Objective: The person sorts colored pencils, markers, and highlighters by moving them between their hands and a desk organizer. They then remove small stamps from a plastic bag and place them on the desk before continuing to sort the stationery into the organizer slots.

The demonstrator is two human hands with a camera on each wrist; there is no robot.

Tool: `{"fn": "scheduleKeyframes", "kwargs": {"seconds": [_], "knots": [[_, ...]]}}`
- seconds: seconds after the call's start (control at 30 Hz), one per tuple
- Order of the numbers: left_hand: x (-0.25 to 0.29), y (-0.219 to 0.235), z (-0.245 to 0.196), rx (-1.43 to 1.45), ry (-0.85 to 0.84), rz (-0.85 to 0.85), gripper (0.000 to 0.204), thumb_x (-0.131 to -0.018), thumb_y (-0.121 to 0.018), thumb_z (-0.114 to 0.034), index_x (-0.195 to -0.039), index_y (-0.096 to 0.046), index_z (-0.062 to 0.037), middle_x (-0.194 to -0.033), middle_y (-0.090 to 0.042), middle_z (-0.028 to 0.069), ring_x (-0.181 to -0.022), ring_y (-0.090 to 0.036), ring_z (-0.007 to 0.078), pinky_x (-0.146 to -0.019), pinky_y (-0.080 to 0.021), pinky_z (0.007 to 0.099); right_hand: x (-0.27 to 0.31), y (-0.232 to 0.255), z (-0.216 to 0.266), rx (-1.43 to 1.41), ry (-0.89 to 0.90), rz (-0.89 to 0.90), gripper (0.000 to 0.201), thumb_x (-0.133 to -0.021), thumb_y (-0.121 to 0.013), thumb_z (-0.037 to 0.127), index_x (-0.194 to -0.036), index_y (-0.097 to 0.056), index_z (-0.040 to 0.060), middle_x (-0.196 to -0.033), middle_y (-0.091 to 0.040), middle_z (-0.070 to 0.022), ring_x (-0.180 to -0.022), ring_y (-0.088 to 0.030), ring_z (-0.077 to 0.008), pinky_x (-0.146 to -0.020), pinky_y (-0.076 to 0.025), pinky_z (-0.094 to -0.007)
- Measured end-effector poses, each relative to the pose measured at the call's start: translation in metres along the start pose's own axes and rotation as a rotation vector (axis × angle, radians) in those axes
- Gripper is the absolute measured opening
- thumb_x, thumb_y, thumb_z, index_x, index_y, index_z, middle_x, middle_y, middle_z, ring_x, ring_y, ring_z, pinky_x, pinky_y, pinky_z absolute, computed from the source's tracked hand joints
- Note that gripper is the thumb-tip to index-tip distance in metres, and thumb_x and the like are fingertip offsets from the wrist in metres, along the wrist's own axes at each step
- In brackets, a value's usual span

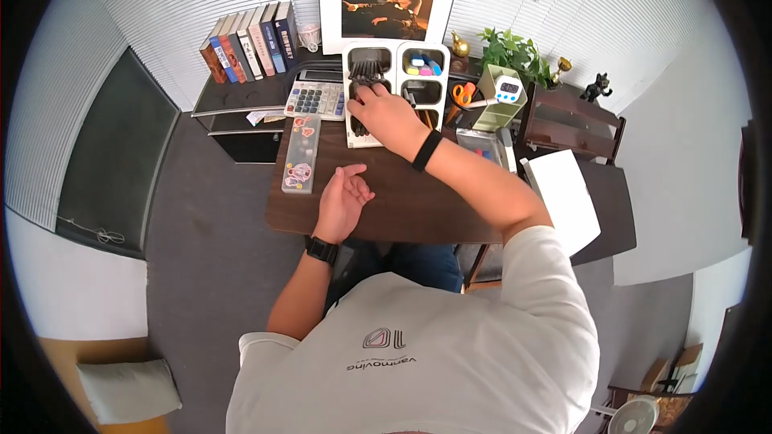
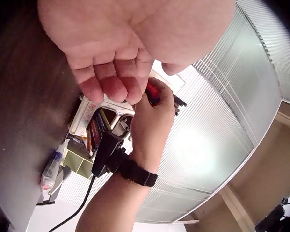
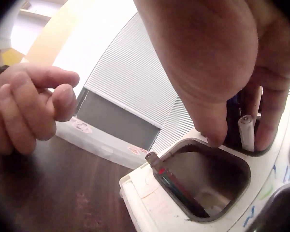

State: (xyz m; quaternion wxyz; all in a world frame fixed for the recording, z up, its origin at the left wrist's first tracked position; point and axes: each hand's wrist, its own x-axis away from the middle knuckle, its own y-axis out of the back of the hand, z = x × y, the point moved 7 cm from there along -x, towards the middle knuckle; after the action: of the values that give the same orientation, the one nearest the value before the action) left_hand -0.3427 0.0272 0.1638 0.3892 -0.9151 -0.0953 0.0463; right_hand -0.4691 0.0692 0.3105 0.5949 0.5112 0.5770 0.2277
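The fingers of the right hand (image 1: 384, 116) point down into the middle compartment of the organizer's (image 1: 395, 60) left column, the thumb apart from them at the rim. A white-ended pen (image 3: 246, 133) stands upright between these fingers in that compartment; whether they pinch it, I cannot tell. The palm faces down, and the wrist, in a black band (image 1: 427, 149), leads to a forearm slanting in from the right over the table (image 1: 402, 209). In the compartment nearer the body, a thin dark pen (image 3: 181, 191) leans on the rim. The left hand (image 1: 346, 202) hangs palm up near the table's front edge, its fingers loosely bent and holding nothing. Just beside it, toward the table's left edge, lies a clear case (image 1: 304, 153), with a calculator (image 1: 315, 100) beyond.
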Motion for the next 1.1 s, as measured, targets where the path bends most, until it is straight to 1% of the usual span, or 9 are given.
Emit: {"fn": "scheduleKeyframes", "kwargs": {"seconds": [0.23, 0.37, 0.4, 0.57, 0.7, 0.8, 0.93, 1.03, 1.1], "knots": [[0.0, 0.002, -0.002, 0.027, -0.031, -0.019, 0.048, -0.114, -0.039, -0.043, -0.127, -0.063, -0.0036, -0.083, -0.059, 0.0034, -0.083, -0.058, 0.0153, -0.086, -0.049, 0.0361, 0.0, 0.0, -0.004, 0.009, 0.016, 0.047, 0.023, -0.083, -0.07, 0.006, -0.106, -0.067, 0.0033, -0.11, -0.063, -0.0127, -0.105, -0.065, -0.0309, -0.077, -0.062, -0.0367], [-0.002, 0.005, 0.001, 0.03, -0.016, 0.0, 0.05, -0.114, -0.038, -0.045, -0.128, -0.064, -0.0043, -0.088, -0.062, 0.003, -0.087, -0.059, 0.0155, -0.089, -0.049, 0.0374, 0.017, 0.029, -0.006, -0.122, -0.052, -0.027, 0.025, -0.085, -0.066, 0.003, -0.11, -0.065, 0.0019, -0.114, -0.062, -0.0139, -0.111, -0.063, -0.0324, -0.083, -0.06, -0.0368], [-0.003, 0.005, 0.002, 0.029, -0.011, 0.0, 0.05, -0.114, -0.038, -0.045, -0.128, -0.064, -0.0043, -0.088, -0.062, 0.003, -0.087, -0.059, 0.0155, -0.089, -0.049, 0.0374, 0.027, 0.043, -0.006, -0.213, -0.077, -0.181, 0.026, -0.087, -0.065, 0.003, -0.113, -0.065, 0.0015, -0.116, -0.062, -0.0144, -0.111, -0.063, -0.0333, -0.085, -0.059, -0.0385], [-0.001, -0.045, 0.0, 0.022, 0.106, -0.066, 0.055, -0.114, -0.035, -0.046, -0.149, -0.046, -0.0053, -0.115, -0.069, 0.0102, -0.114, -0.065, 0.0238, -0.106, -0.049, 0.046, 0.115, 0.075, 0.018, -0.624, -0.444, -0.532, 0.029, -0.092, -0.068, -0.003, -0.119, -0.07, 0.0044, -0.126, -0.064, -0.0165, -0.113, -0.065, -0.0377, -0.096, -0.055, -0.0407], [-0.011, -0.056, 0.019, 0.184, 0.082, -0.038, 0.045, -0.113, -0.042, -0.037, -0.146, -0.044, -0.0057, -0.122, -0.067, 0.0141, -0.12, -0.065, 0.026, -0.108, -0.049, 0.0459, 0.171, 0.027, 0.058, -0.874, -0.551, -0.48, 0.034, -0.087, -0.076, 0.0, -0.12, -0.069, 0.0046, -0.127, -0.064, -0.0186, -0.117, -0.064, -0.039, -0.1, -0.053, -0.0419], [-0.014, -0.048, 0.026, -0.155, -0.067, -0.048, 0.019, -0.105, -0.059, -0.007, -0.124, -0.055, -0.0048, -0.127, -0.067, 0.0153, -0.121, -0.064, 0.0224, -0.104, -0.052, 0.0394, 0.191, 0.019, 0.061, -0.922, -0.533, -0.344, 0.048, -0.085, -0.08, 0.006, -0.13, -0.063, 0.0041, -0.128, -0.064, -0.0185, -0.124, -0.059, -0.0374, -0.106, -0.049, -0.0438], [-0.007, -0.079, 0.013, -0.568, -0.215, 0.061, 0.014, -0.099, -0.07, -0.006, -0.111, -0.064, -0.0021, -0.118, -0.068, 0.0086, -0.114, -0.065, 0.0169, -0.098, -0.052, 0.0314, 0.204, 0.018, 0.038, -0.988, -0.682, -0.366, 0.047, -0.086, -0.08, 0.008, -0.13, -0.062, 0.0037, -0.123, -0.067, -0.0171, -0.115, -0.064, -0.0359, -0.1, -0.052, -0.0436], [-0.011, -0.076, 0.021, -0.803, -0.354, 0.156, 0.02, -0.097, -0.068, 0.002, -0.116, -0.062, -0.0005, -0.121, -0.069, 0.0102, -0.114, -0.066, 0.018, -0.098, -0.053, 0.0317, 0.207, 0.003, 0.029, -1.091, -0.726, -0.332, 0.043, -0.088, -0.078, 0.009, -0.128, -0.063, 0.0024, -0.118, -0.069, -0.0156, -0.109, -0.067, -0.0346, -0.094, -0.054, -0.0432], [-0.013, -0.058, 0.035, -0.86, -0.285, 0.155, 0.03, -0.095, -0.069, 0.002, -0.124, -0.062, 0.0005, -0.126, -0.067, 0.0097, -0.115, -0.064, 0.0175, -0.099, -0.052, 0.0318, 0.21, -0.004, 0.027, -1.022, -0.686, -0.344, 0.038, -0.09, -0.075, 0.01, -0.126, -0.065, 0.0013, -0.117, -0.069, -0.0162, -0.105, -0.068, -0.0345, -0.089, -0.056, -0.0426]]}}
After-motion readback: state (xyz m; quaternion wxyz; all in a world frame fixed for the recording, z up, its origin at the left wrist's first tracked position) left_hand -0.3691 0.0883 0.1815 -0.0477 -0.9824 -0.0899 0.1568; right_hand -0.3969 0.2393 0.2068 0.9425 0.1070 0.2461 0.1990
